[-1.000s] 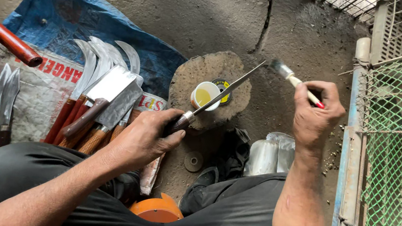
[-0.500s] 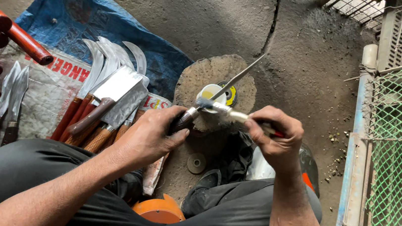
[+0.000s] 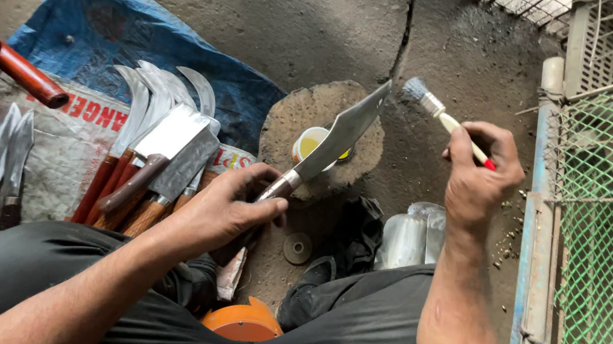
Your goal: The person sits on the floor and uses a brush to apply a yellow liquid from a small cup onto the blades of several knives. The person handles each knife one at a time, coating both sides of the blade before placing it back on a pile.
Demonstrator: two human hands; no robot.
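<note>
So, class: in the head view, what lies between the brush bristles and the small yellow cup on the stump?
The knife blade held by the left hand crosses between the cup and the brush bristles, shown in the head view.

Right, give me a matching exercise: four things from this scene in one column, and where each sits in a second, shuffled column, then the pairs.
Things:
1. knife
2. brush
3. cup of yellow liquid
4. cleavers

Places:
A. on the round stone block
B. in the right hand
C. on the printed sack
D. in the left hand

Pairs: 1-D, 2-B, 3-A, 4-C
</note>
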